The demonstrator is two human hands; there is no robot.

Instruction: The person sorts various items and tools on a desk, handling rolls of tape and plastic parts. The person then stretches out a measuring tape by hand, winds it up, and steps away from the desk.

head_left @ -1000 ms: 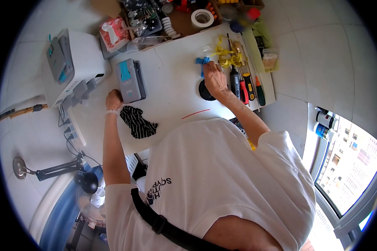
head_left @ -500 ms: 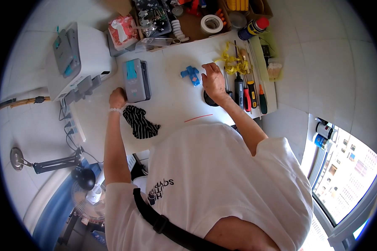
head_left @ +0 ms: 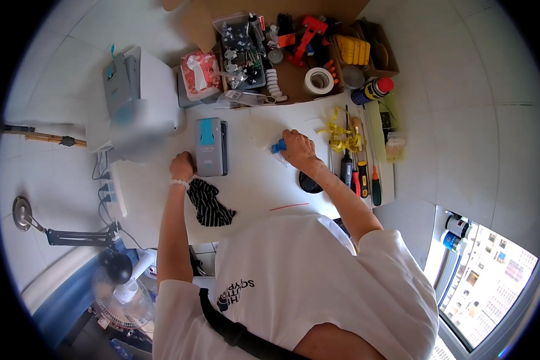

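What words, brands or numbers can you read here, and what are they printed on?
"YP", on the white T-shirt; its other letters are partly lost in folds.
Grey case: small marking, too blurred to read.
Red-capped can: lettering too small to read surely.
Bottles by the window: labels unreadable.

Across from you, a cardboard box (head_left: 293,78) holds a white tape roll (head_left: 311,86) and a red tool (head_left: 306,42); just left of it you have a tissue pack (head_left: 200,75). To your right, a red-capped can (head_left: 369,92) lies near a tangled yellow measuring tape (head_left: 342,144) and a green-handled screwdriver (head_left: 376,191), and a caged fan (head_left: 119,303) sits low on your left
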